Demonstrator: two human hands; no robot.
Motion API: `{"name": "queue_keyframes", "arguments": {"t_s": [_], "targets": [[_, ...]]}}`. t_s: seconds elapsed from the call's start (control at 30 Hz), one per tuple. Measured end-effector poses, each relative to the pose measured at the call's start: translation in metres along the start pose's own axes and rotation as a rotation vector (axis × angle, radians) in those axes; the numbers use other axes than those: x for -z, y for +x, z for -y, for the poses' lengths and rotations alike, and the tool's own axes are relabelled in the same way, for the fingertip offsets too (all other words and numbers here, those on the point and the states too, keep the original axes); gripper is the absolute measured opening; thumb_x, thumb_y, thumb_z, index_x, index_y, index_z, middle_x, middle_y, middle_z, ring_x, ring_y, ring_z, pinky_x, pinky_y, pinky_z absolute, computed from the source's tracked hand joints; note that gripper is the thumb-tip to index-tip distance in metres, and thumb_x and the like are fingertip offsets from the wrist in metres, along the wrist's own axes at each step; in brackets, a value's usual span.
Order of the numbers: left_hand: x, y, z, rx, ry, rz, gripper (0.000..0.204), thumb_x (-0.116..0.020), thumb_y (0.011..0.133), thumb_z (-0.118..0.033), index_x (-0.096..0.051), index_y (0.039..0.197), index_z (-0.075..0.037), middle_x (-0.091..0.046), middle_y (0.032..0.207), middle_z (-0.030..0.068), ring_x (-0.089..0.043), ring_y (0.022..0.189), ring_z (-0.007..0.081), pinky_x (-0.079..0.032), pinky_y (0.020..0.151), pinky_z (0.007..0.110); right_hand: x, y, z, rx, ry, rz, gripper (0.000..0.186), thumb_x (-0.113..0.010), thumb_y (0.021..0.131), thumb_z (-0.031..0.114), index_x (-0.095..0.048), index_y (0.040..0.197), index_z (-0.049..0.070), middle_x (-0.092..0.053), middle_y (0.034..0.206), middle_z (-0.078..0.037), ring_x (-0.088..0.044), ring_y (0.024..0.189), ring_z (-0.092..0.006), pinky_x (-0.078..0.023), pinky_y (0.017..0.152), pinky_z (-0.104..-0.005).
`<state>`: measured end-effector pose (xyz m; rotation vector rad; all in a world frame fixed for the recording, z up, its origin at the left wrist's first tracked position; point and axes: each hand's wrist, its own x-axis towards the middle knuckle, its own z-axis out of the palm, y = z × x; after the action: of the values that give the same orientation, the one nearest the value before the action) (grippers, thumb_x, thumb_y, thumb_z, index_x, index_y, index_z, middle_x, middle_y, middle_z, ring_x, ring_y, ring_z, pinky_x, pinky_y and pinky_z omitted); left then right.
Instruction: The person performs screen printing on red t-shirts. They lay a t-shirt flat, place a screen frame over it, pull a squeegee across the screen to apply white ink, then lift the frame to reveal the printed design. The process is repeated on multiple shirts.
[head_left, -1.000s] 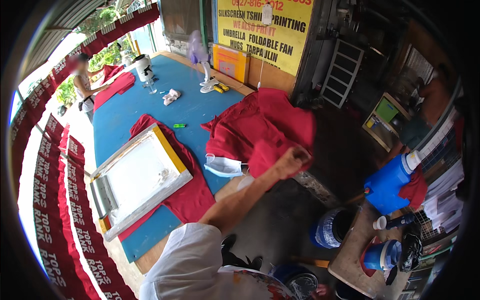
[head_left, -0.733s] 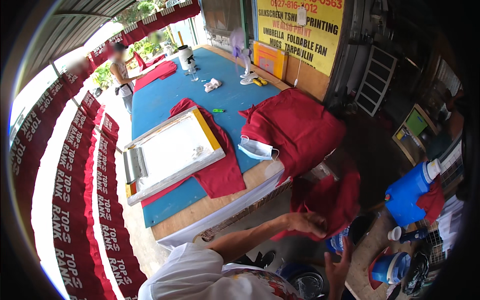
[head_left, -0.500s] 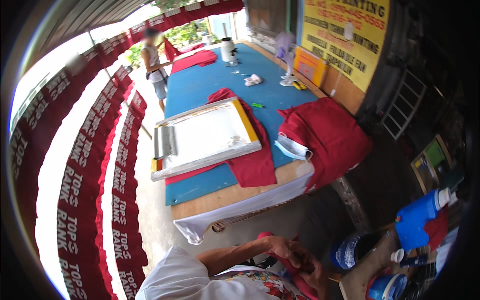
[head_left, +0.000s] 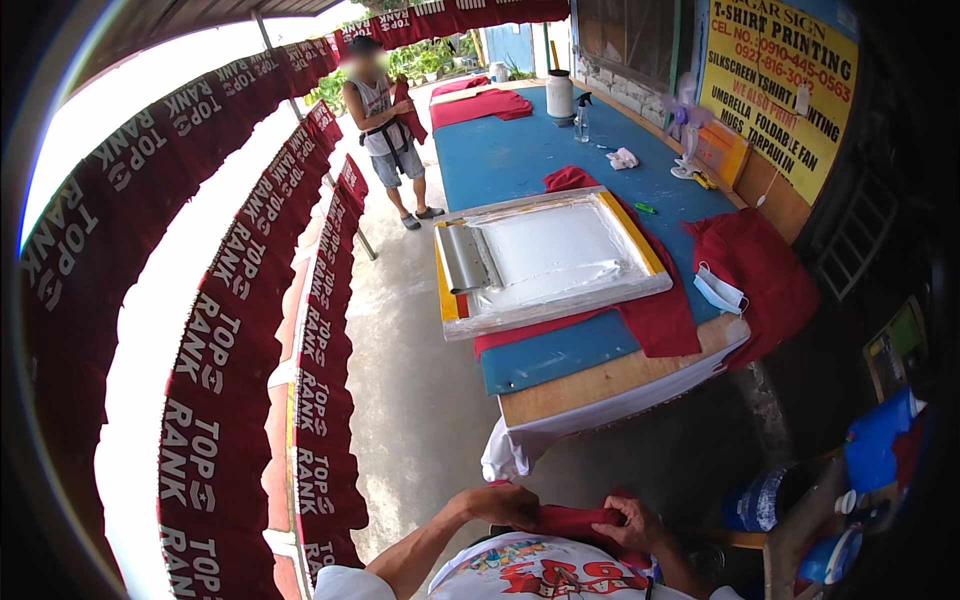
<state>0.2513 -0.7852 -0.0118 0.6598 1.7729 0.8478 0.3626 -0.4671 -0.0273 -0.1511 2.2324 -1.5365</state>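
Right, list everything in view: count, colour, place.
Table: one, blue-topped, centre
Screen frame: one, white and yellow, near end
Squeegee: one, grey, inside frame's left side
Garments: at least two, red, under frame and far end
Cloth pile: one, red, table's right corner
Face mask: one, pale blue, on pile
Small tool: one, green, beyond frame
Rag: one, white, mid-table
Tub: one, white, towards far end
Spray bottle: one, clear, beside tub
Fan: one, purple-white, wall side
Panel: one, orange, beside fan
Wall sign: one, yellow, right
Hanging cloths: several, red, left
Containers: several, blue, lower right
Co-worker: one, light top, left of table
Held cloth: one, red, bottom centre
Left hand: one, bare, gripping held cloth
Right hand: one, bare, gripping held cloth
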Motion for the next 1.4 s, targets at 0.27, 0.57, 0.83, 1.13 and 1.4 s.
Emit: {"name": "queue_keyframes", "arguments": {"t_s": [0.27,0.57,0.83,1.13,1.4], "targets": [[0.086,-0.146,0.056,-0.159,0.03,-0.786,0.019,-0.074,0.1,-0.016,-0.076,0.114,-0.003,-0.075,0.1,0.0182,-0.072,0.096,0.0366,-0.056,0.084,0.042,-0.117,0.112,0.093,0.121,-0.094,0.061,0.056,-0.09,0.092,0.043,-0.07,0.125,0.002,-0.073,0.093,-0.014,-0.07,0.082,-0.0203,-0.055,0.075,-0.0385],[0.242,-0.217,0.115,-0.143,-0.053,-0.6,0.019,-0.076,0.104,-0.017,-0.079,0.119,-0.005,-0.077,0.091,0.0049,-0.065,0.082,0.0147,-0.054,0.078,0.033,-0.179,0.296,0.115,0.081,-0.232,0.386,0.063,-0.077,0.096,0.057,-0.074,0.13,0.004,-0.078,0.108,-0.026,-0.075,0.1,-0.0403,-0.057,0.093,-0.05],[0.299,-0.114,0.268,0.059,0.173,-0.363,0.051,-0.083,0.096,-0.041,-0.073,0.136,-0.01,-0.076,0.132,0.0173,-0.072,0.126,0.0358,-0.057,0.104,0.045,-0.211,0.318,0.077,-0.272,-0.23,0.179,0.074,-0.066,0.101,0.064,-0.066,0.137,0.0,-0.074,0.121,-0.028,-0.072,0.113,-0.0437,-0.054,0.101,-0.0529],[0.268,0.0,0.349,0.134,0.151,0.174,0.071,-0.08,0.1,-0.046,-0.06,0.156,-0.007,-0.068,0.147,0.0258,-0.067,0.134,0.0334,-0.057,0.106,0.042,-0.202,0.098,0.08,-0.777,0.703,-0.883,0.045,-0.067,0.105,0.027,-0.066,0.142,0.001,-0.077,0.125,-0.016,-0.075,0.113,-0.0291,-0.06,0.102,-0.0445],[0.262,0.027,0.399,0.192,0.155,0.177,0.064,-0.08,0.1,-0.044,-0.066,0.149,-0.006,-0.078,0.13,0.0208,-0.074,0.119,0.0304,-0.058,0.099,0.04,-0.129,0.003,0.073,-0.066,0.929,-1.605,0.044,-0.063,0.1,0.021,-0.062,0.14,0.003,-0.072,0.135,-0.014,-0.072,0.124,-0.0327,-0.059,0.106,-0.0648]]}}
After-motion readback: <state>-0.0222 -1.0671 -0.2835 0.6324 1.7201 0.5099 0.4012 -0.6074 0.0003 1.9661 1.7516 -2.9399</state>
